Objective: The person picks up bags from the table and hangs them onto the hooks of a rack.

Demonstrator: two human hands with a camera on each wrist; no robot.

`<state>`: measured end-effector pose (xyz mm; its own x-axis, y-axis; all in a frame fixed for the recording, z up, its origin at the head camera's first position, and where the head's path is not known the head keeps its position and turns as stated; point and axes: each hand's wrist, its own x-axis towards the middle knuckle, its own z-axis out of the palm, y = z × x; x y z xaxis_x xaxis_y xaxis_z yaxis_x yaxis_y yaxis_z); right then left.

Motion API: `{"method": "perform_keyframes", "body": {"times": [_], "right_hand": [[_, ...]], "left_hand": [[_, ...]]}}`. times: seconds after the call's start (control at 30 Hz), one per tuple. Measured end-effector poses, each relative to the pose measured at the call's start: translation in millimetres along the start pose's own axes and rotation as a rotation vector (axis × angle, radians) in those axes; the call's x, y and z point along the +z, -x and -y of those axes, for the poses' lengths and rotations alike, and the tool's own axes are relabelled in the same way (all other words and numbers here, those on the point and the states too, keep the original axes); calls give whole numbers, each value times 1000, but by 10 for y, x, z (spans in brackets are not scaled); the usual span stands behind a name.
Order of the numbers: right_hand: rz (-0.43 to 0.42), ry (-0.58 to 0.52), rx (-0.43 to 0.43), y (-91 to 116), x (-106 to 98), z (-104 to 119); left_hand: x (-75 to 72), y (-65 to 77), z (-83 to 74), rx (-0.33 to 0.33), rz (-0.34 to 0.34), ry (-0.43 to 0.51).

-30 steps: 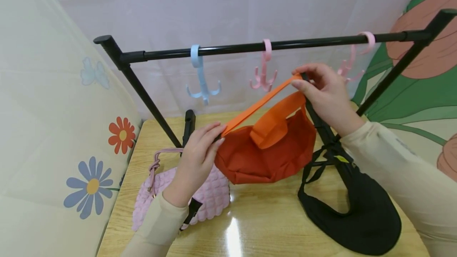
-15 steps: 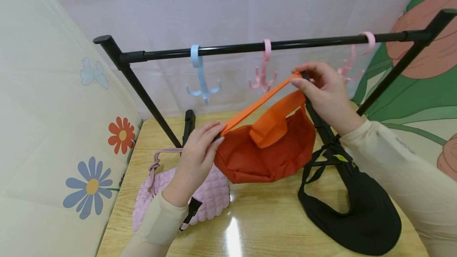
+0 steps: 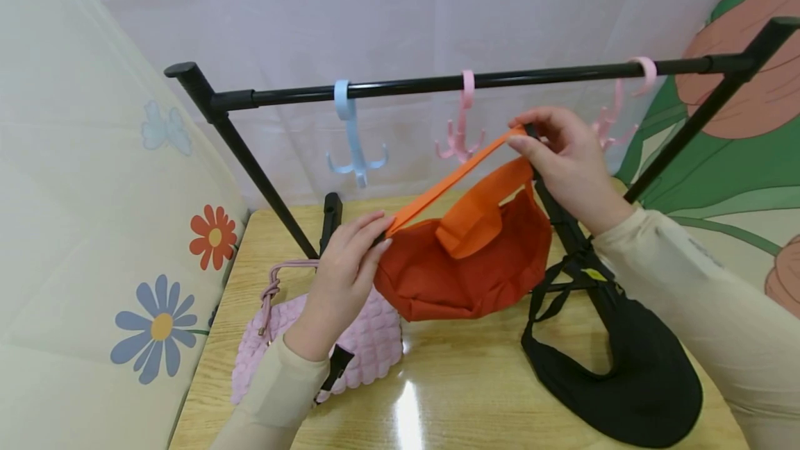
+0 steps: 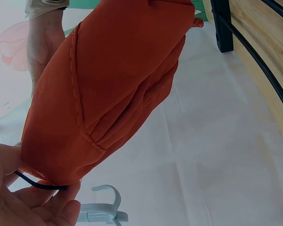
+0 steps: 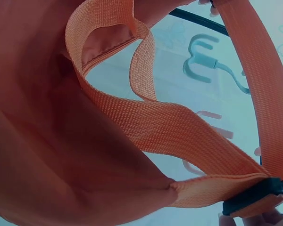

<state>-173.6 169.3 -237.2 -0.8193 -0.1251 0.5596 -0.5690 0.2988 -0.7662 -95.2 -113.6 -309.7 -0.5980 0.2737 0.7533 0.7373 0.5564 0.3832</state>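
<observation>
An orange-red fabric bag (image 3: pixel 462 283) is held up over the table in the head view, its bright orange strap (image 3: pixel 459 176) stretched slantwise between both hands. My left hand (image 3: pixel 344 273) pinches the strap's lower left end, where a bit of black shows. At the upper right end, thumb and fingers of my right hand (image 3: pixel 571 162) grip the strap beside a black buckle (image 5: pixel 252 195), clearest in the right wrist view. A loose loop of webbing (image 5: pixel 146 117) hangs across the bag's side. The left wrist view has the bag's stitched outside (image 4: pixel 113 84) above the left fingers.
Behind the bag runs a black rack bar (image 3: pixel 406 87) carrying a blue hook (image 3: pixel 354 137), a pink hook (image 3: pixel 461 123) and another pink hook (image 3: pixel 615 110). On the wooden table (image 3: pixel 462 394) lie a pink quilted bag (image 3: pixel 369 346) at left and a black shoulder bag (image 3: pixel 650 380) at right.
Both hands keep their hold on the strap. The bag and right hand have shifted very slightly up and left, and the blue and middle pink hooks have swayed a little.
</observation>
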Motion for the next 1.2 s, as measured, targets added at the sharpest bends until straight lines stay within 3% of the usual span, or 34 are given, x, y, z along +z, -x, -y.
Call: {"method": "perform_keyframes", "body": {"times": [1.2], "right_hand": [[-16, 3, 24, -78, 69, -29]], "left_hand": [[4, -2, 15, -17, -19, -13]]}}
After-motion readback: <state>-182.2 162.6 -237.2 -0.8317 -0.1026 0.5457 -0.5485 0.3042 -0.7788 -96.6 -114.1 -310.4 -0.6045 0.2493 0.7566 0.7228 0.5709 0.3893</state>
